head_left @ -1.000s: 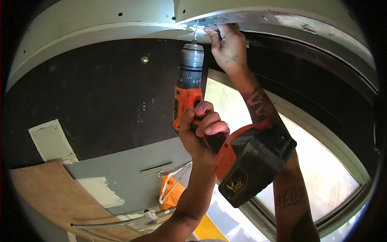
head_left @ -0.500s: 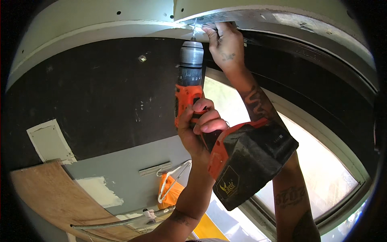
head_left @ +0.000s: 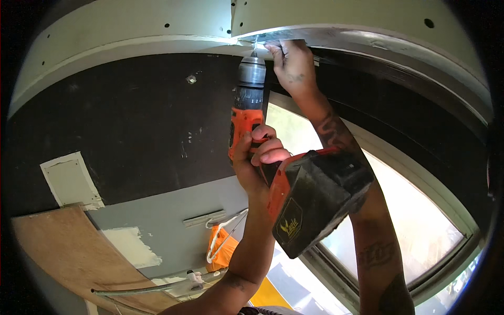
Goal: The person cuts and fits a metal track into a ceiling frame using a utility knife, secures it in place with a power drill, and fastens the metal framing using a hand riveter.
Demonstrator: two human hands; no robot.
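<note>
though bit's (head_left: 254,52) unclear, hand (head_left: 252,169) grips drill (head_left: 247,118)

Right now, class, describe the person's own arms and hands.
The left hand and right hand are ungloved; no sleeves show. The right forearm bears dark tattoos, lettering among them; that hand's back has a faint mark. The left forearm shows a smaller tattoo.

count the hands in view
2: the left hand around the orange-and-black drill, the right hand at the lower edge of the pale panel; no others show.
</note>
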